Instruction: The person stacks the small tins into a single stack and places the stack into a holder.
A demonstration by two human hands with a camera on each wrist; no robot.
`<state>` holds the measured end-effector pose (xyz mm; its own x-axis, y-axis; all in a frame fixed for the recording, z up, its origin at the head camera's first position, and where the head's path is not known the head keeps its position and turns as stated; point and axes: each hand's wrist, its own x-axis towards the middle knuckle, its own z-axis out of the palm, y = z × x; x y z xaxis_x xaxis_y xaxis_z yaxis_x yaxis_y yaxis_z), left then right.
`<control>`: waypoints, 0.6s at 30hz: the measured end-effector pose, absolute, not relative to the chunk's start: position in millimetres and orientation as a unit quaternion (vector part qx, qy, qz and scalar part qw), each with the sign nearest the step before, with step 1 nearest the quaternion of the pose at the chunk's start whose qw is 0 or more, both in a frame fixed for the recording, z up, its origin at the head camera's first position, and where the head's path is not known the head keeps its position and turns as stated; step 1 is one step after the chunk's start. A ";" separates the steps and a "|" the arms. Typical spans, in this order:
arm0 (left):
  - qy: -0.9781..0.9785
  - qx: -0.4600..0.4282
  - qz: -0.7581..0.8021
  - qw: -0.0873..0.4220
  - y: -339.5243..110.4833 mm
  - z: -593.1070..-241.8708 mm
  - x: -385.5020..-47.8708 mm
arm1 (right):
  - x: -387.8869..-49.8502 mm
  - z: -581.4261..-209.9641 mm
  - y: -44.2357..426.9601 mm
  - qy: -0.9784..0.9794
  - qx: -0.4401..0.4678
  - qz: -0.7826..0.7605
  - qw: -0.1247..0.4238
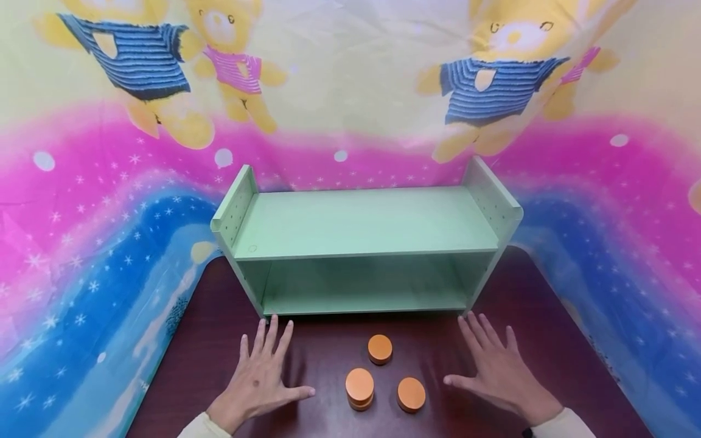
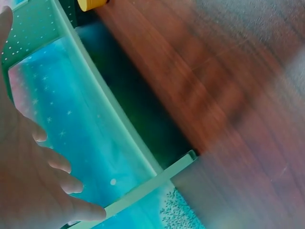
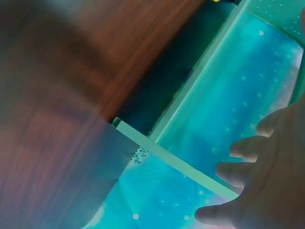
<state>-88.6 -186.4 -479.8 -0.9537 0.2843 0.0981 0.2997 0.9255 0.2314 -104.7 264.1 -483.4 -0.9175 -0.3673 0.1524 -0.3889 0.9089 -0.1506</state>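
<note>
While left hand (image 1: 257, 380) is hovering above worktop (image 1: 325, 344), fingers lying spread, grasping nothing, orange disc stack (image 1: 359, 384), rear orange disc (image 1: 380, 348) and right-front orange disc (image 1: 411, 393) are sitting before green two-tier shelf (image 1: 361, 222); right hand (image 1: 497, 371) is hovering rightmost, fingers likewise grasping nothing.

Off-white sleeves (image 1: 204, 427), bare hands (image 1: 256, 382); small black piece (image 1: 527, 433) beside right sleeve (image 1: 564, 426)

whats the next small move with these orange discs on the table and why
I'd probably ease the right grip inward and pinch the rightmost orange disc. That grip is spread open and holds nothing, its thumb already points toward this disc, and this disc is the one lying closest to it, with nothing visible in between.
</note>
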 end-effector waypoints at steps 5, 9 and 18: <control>-0.980 -0.148 -0.128 0.023 -182.3 -487.1 -87.8 | -103.3 -486.9 262.5 -0.973 0.198 0.098 0.061; -0.980 -0.148 -0.128 0.023 -179.1 -492.7 -87.6 | -102.4 -489.8 260.9 -0.973 0.197 0.110 0.049; -0.976 -0.153 -0.152 0.001 -173.3 -502.3 -86.2 | -101.8 -497.5 258.6 -0.970 0.209 0.111 0.059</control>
